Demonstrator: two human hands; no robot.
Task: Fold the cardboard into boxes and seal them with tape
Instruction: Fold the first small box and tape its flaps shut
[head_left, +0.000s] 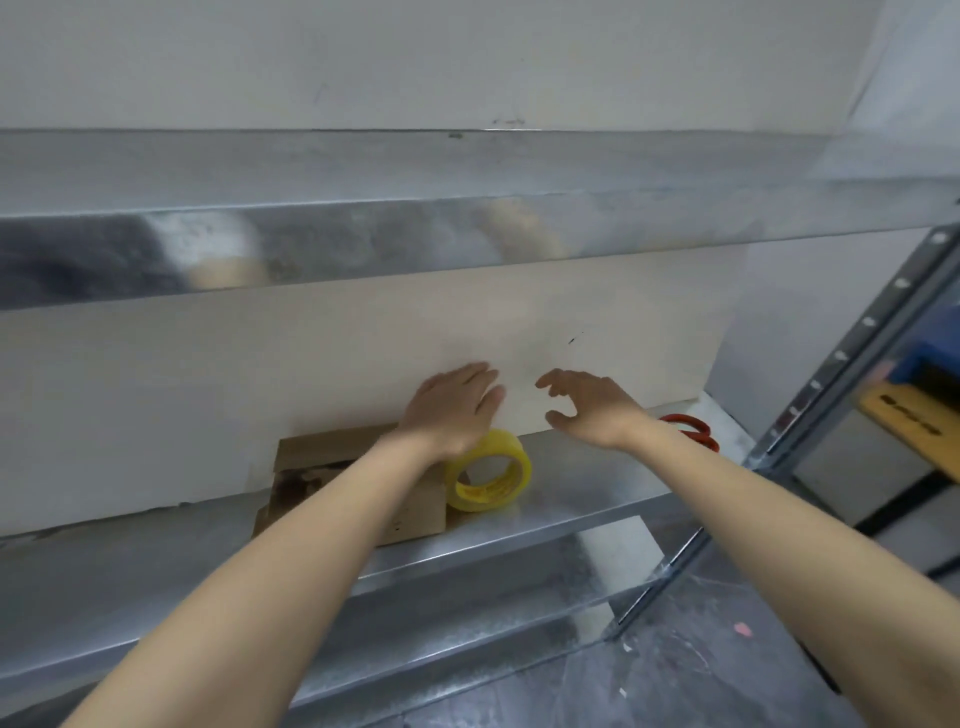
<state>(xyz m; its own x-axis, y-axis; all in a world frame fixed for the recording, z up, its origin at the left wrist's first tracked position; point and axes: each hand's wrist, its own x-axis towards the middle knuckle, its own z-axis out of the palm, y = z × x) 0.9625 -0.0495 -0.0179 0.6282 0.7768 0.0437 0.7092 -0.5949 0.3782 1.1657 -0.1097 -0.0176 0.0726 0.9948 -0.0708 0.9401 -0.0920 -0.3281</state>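
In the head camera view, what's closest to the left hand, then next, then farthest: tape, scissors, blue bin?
From the left hand:
1. Tape, just beneath it.
2. Scissors, to the right, past the right hand.
3. Blue bin, at the far right edge.

Nothing in view can be read as words or numbers. The yellow roll of clear tape (511, 467), standing on edge on the grey metal shelf (597, 499) at about 6 o'clock from the picture's centre, has dark printing on the inner face of its core, too blurred to make out as letters. At 3 o'clock, on the neighbouring rack, a tan flat board (914, 426) bears a short row of dark marks like a printed word or logo, too small and smeared to read. The flat brown cardboard (410, 512) at the roll's 9 o'clock shows only dark stains.
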